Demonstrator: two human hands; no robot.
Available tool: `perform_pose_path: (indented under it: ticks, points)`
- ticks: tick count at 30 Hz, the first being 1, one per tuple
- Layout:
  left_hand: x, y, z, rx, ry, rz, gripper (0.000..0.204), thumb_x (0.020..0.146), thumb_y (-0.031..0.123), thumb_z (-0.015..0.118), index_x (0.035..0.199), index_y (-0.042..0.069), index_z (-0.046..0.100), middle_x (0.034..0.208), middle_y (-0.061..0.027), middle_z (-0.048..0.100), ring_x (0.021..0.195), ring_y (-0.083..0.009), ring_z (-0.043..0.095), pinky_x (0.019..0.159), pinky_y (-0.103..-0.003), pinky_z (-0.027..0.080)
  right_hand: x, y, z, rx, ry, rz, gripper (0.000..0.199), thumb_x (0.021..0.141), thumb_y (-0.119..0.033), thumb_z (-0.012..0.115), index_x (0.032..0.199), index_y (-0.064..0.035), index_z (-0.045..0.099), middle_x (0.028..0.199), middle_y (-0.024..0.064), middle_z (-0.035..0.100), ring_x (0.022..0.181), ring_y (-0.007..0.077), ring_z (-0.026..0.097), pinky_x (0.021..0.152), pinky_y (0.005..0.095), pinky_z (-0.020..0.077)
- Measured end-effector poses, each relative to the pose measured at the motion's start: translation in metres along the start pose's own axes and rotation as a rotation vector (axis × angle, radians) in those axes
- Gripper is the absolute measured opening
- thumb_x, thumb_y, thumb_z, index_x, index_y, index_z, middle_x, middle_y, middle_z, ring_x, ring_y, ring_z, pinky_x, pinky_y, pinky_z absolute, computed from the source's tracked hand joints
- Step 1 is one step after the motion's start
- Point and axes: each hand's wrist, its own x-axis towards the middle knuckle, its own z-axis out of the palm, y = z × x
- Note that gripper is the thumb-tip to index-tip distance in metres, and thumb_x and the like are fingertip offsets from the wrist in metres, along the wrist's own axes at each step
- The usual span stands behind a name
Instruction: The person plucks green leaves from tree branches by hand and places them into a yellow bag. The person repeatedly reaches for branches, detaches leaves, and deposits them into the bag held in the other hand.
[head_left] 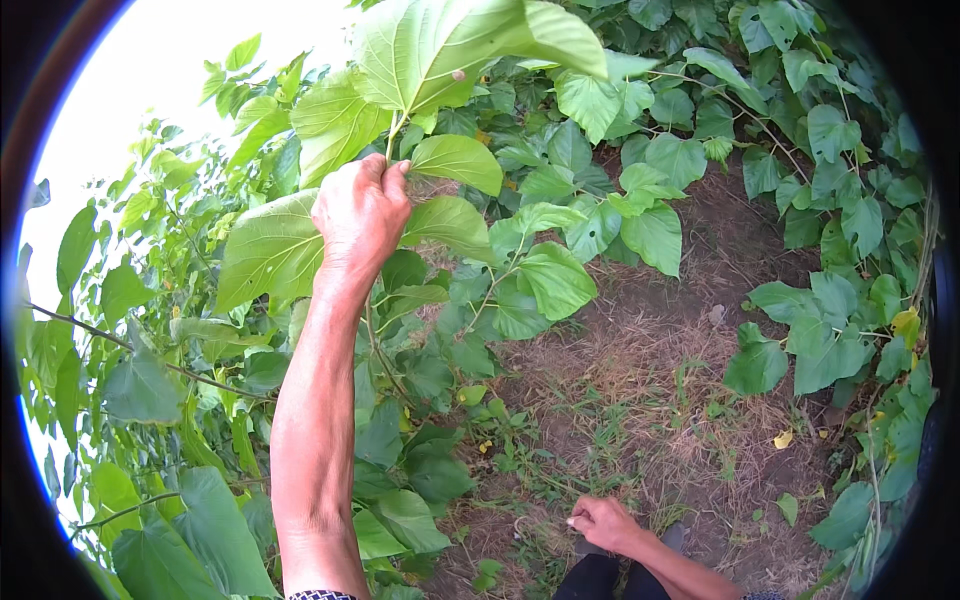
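Note:
My left hand (pixel 365 205) is raised high, closed around the stem of a leafy branch (pixel 398 128). Broad, light green leaves (pixel 420 50) spread from the branch above the fist, their veined undersides showing. More large leaves (pixel 270 250) stand out on both sides of the hand. Low down, near my dark-clothed legs (pixel 600 580), my right hand (pixel 605 522) hangs with its fingers curled in. Nothing shows sticking out of it, and it is apart from the plants, above the ground.
Dense green bushes (pixel 140 380) fill the left side, with a thin bare branch (pixel 120 345) crossing there. Another leafy row (pixel 830 330) lines the right. Between them runs a strip of brown soil with dry grass (pixel 640 370) and a yellow fallen leaf (pixel 783 439).

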Motion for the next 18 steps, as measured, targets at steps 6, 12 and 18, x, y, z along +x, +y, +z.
perform_pose_path:
  ticks: [6,12,18]
  points:
    - [-0.018,0.023,-0.02,-0.171,-0.085,-0.059,0.04,0.099,0.035,0.077,0.08,0.001,0.07,0.071,-0.0221,0.065,0.072,-0.0441,0.063,0.071,-0.054,0.049,0.0,-0.04,-0.06,0.087,0.117,-0.091,0.021,0.098,-0.014,0.077,0.108,0.0036,0.071,0.09,0.0179,0.078,0.083,0.0313,0.078,0.077,0.0435,0.0606]
    - [-0.042,0.047,-0.032,-0.121,-0.112,0.051,0.032,0.098,0.032,0.077,0.083,0.004,0.073,0.076,-0.0206,0.07,0.078,-0.0444,0.071,0.071,-0.055,0.055,-0.02,-0.208,-0.157,-0.026,0.226,-0.874,0.027,0.097,-0.014,0.079,0.117,0.0019,0.069,0.104,0.0176,0.075,0.088,0.0283,0.078,0.077,0.0427,0.0625]
    - [-0.078,0.094,-0.003,-0.155,-0.067,0.265,0.023,0.094,0.027,0.08,0.084,0.007,0.074,0.08,-0.0171,0.071,0.074,-0.0383,0.074,0.069,-0.053,0.057,0.0,-0.299,-0.212,0.313,-0.037,-1.239,0.044,0.093,-0.013,0.085,0.131,0.0029,0.068,0.117,0.0171,0.077,0.096,0.0272,0.077,0.086,0.0381,0.0609]
